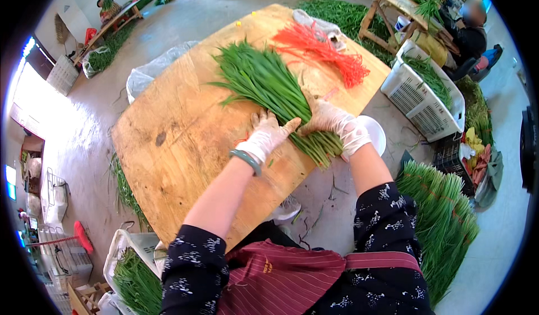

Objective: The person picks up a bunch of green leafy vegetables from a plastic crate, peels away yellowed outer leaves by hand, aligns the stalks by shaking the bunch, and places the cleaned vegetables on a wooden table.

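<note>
A thick bunch of garlic chives (pixel 265 77) lies slantwise on the wooden tabletop (pixel 168 159), leaves to the far left, pale cut stems over the near right edge. My left hand (pixel 269 134), in a thin whitish glove, presses on the bunch's left side, its thumb across the stems. On the opposite side my right hand (pixel 330 119), gloved alike, clasps the bunch just above the stem ends. The bunch hides part of the right fingers. A bit of orange tie (pixel 241 140) shows beside my left wrist. Beyond the bunch lies a pile of red ties (pixel 322 52).
A greyish cloth (pixel 320 26) lies at the table's far edge. A white bucket (pixel 374 134) stands by the right edge. White crates of greens (pixel 427 87) flank the table. Stacked chives (pixel 438 226) lie on the floor at right. A person (pixel 467 37) sits at another table.
</note>
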Demonstrator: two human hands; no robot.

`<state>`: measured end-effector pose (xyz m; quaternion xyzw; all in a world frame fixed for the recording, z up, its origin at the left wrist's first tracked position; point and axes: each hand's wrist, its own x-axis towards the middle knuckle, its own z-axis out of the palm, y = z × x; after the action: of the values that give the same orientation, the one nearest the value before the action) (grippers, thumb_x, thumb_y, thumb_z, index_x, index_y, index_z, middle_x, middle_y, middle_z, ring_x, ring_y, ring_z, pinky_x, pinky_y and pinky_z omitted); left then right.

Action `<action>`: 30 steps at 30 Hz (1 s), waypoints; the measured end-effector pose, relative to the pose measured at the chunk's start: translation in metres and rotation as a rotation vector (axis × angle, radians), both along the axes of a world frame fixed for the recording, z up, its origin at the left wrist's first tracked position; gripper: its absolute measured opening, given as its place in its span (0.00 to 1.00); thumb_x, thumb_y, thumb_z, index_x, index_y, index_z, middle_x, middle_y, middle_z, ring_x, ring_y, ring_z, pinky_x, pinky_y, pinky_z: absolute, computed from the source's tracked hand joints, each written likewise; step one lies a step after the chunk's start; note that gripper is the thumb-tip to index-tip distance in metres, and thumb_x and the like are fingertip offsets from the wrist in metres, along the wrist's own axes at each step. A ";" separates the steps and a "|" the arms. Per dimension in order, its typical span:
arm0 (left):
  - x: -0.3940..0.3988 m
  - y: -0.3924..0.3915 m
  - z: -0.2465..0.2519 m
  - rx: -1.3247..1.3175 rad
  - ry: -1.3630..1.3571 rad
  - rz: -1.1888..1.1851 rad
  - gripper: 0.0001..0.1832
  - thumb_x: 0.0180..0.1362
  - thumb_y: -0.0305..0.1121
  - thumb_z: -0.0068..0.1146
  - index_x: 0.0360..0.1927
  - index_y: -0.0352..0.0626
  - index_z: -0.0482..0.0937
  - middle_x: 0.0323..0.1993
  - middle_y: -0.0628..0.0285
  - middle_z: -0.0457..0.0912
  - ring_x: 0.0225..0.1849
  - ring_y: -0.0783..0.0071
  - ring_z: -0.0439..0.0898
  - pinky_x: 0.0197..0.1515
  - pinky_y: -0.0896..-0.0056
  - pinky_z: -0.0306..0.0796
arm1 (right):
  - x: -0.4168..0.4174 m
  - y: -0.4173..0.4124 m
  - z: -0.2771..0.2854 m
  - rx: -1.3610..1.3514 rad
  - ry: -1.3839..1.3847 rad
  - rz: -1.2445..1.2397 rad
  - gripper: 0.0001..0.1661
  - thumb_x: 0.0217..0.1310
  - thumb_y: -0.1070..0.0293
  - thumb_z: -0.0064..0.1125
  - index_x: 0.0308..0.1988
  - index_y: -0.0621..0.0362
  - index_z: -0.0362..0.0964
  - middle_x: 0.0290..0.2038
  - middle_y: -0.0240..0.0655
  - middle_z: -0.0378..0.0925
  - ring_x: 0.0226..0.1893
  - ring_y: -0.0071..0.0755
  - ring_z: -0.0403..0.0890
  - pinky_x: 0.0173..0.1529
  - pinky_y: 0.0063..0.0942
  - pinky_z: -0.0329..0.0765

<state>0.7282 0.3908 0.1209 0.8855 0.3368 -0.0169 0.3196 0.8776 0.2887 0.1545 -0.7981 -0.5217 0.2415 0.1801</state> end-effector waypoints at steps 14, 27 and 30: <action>-0.050 0.023 0.026 0.419 0.159 -0.195 0.25 0.49 0.51 0.56 0.45 0.44 0.77 0.45 0.51 0.75 0.50 0.56 0.72 0.51 0.60 0.65 | -0.001 0.006 0.033 -0.081 0.086 -0.008 0.76 0.24 0.48 0.73 0.62 0.73 0.31 0.56 0.61 0.59 0.58 0.51 0.62 0.59 0.29 0.61; -0.053 -0.004 0.009 0.534 -0.012 -0.249 0.08 0.48 0.36 0.55 0.27 0.44 0.77 0.33 0.55 0.74 0.38 0.56 0.74 0.42 0.57 0.67 | -0.012 0.014 0.014 -0.022 -0.009 0.090 0.67 0.31 0.43 0.68 0.61 0.72 0.39 0.58 0.62 0.54 0.62 0.52 0.55 0.64 0.30 0.52; -0.053 -0.008 0.015 0.513 0.001 -0.231 0.09 0.47 0.37 0.56 0.28 0.43 0.78 0.35 0.54 0.72 0.41 0.55 0.72 0.44 0.58 0.66 | -0.001 0.007 0.020 -0.049 0.211 0.066 0.71 0.33 0.40 0.67 0.63 0.71 0.34 0.63 0.58 0.45 0.65 0.47 0.46 0.66 0.29 0.47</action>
<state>0.6748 0.3826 0.1364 0.9700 0.2269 0.0321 0.0808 0.8768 0.2958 0.1745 -0.7549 -0.5195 0.3429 0.2064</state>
